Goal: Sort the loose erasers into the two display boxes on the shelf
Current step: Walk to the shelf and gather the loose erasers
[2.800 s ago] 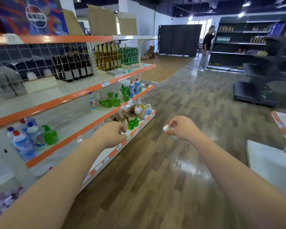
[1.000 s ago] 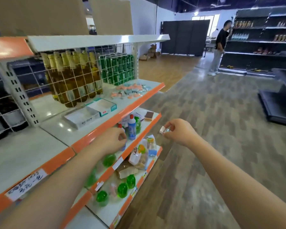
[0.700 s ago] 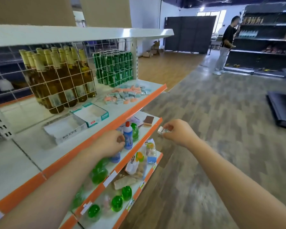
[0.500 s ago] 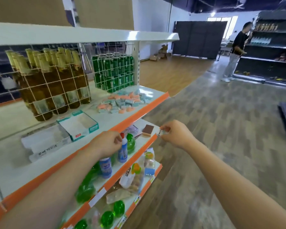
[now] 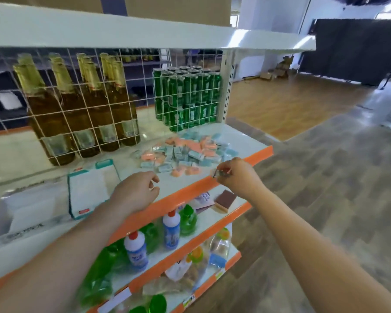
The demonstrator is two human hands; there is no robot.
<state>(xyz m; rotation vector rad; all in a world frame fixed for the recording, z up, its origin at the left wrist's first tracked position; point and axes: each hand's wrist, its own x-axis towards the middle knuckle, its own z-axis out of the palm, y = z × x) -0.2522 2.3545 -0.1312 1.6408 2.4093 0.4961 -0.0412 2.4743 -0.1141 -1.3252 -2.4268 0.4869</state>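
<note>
The person stands at the shelf (image 5: 215, 184) with the orange front edge, both arms stretched forward. The right hand (image 5: 237, 177) is over the front edge of the shelf, and its fingertips pinch one small pale eraser (image 5: 219, 173); the other fingers are curled in. The left hand (image 5: 137, 192) hangs over the shelf near the front edge, its fingers loosely curled, and I see nothing inside it.

The loose erasers (image 5: 185, 152) lie in one heap on the shelf, between the two hands and the cans behind. They are pink ones and pale blue ones mixed together; there are some dozens, but the heap is too blurred for me to count them exactly.

Two display boxes lie to the left of the heap. The teal-edged box (image 5: 89, 190) is just beside the left hand. The white box (image 5: 29, 211) is further left, next to the first one. What the boxes hold I cannot tell.

Behind a wire grid stand the brown bottles (image 5: 77, 114), in four rows. Right of them is one block of green cans (image 5: 186, 98), stacked two high. On the shelf below I count two white-and-blue bottles (image 5: 154, 237) and one sponge (image 5: 225, 201).
</note>
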